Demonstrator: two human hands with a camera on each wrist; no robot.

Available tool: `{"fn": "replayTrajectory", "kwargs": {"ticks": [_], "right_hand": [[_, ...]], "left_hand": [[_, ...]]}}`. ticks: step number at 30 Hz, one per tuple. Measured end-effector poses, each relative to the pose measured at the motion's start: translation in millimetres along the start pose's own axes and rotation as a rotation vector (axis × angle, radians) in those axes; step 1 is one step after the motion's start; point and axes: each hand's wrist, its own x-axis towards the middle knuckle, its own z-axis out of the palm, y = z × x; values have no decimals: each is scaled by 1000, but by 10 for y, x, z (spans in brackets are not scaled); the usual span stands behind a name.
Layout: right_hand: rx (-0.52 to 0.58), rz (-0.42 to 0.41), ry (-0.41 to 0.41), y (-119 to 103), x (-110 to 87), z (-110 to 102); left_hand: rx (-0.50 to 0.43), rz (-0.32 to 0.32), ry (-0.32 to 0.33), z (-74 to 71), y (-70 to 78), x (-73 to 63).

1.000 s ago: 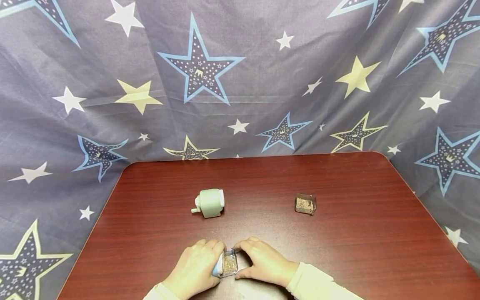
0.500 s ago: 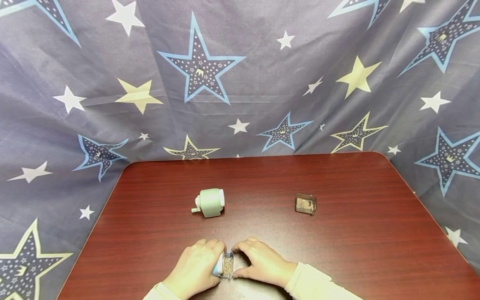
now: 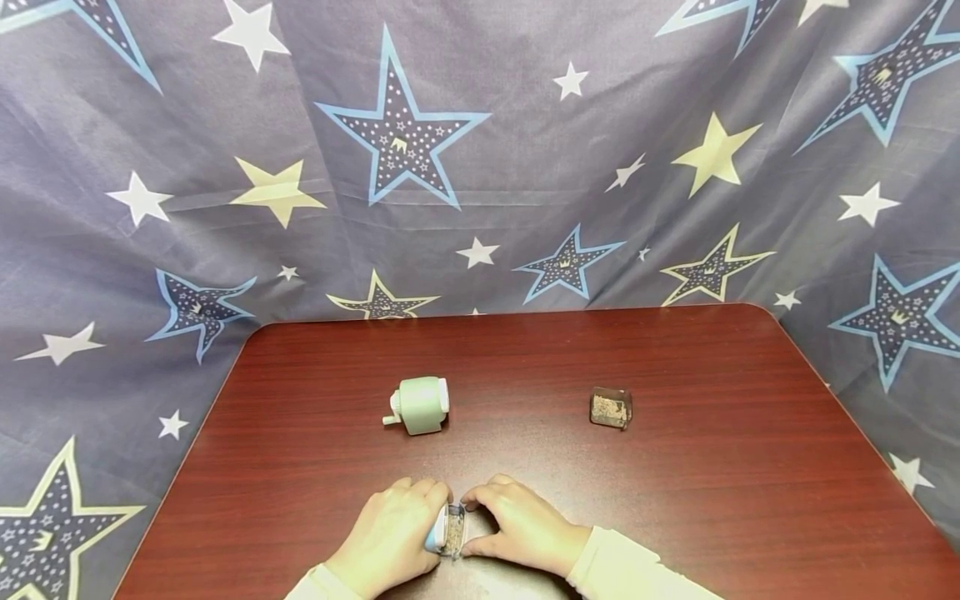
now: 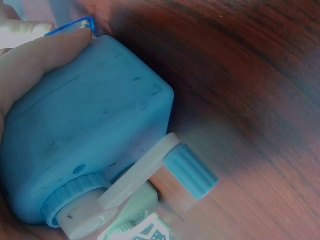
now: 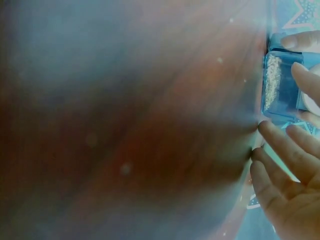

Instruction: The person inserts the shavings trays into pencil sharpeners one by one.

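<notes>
My left hand (image 3: 393, 533) grips a blue crank pencil sharpener (image 4: 95, 115) near the front of the table. Its pale crank arm ends in a ribbed blue knob (image 4: 191, 171) in the left wrist view. A clear shavings drawer (image 3: 455, 532) sticks out from the sharpener's right side, partly slid in, with light brown shavings inside. The fingertips and thumb of my right hand (image 3: 525, 525) pinch the drawer's outer end from its far and near corners. In the right wrist view the drawer (image 5: 287, 87) shows shavings along one side.
A light green crank sharpener (image 3: 422, 406) stands behind my left hand. Farther back on the right lies a dark see-through drawer (image 3: 611, 408) holding shavings. The reddish wood table (image 3: 525, 358) ends at a grey star-patterned cloth (image 3: 480, 167).
My right hand has moved slightly left, and the clear drawer has slid farther into the blue sharpener, so less of it shows. My left hand has stayed in place.
</notes>
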Motion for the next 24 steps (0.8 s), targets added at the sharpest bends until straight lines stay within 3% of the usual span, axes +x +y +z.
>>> {"fn": "replayTrajectory", "kwargs": {"ticks": [24], "right_hand": [[1, -26, 23, -43, 17, 26]], "left_hand": [[1, 0, -13, -4, 2, 6]]}}
